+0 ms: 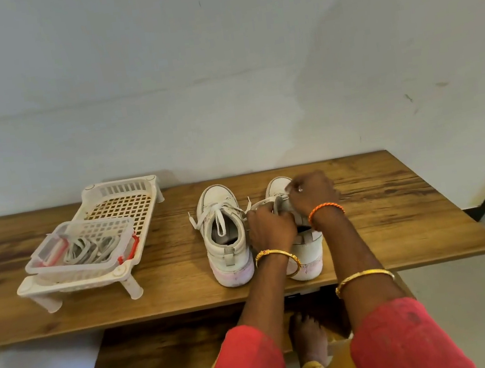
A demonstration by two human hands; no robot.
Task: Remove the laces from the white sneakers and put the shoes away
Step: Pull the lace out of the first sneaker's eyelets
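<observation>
White lace [264,204] gripped by both hands [269,227], right sneaker [306,246], wooden table [394,209]

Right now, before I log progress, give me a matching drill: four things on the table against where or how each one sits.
Things:
1. left sneaker
2. right sneaker
3. clear container
4. white rack

States:
A. worked on by both hands
B. stands on short legs by the wall
C. laced, untouched
D. rests on the rack, loose laces inside

Pairs: 1-C, 2-A, 3-D, 4-B
</observation>
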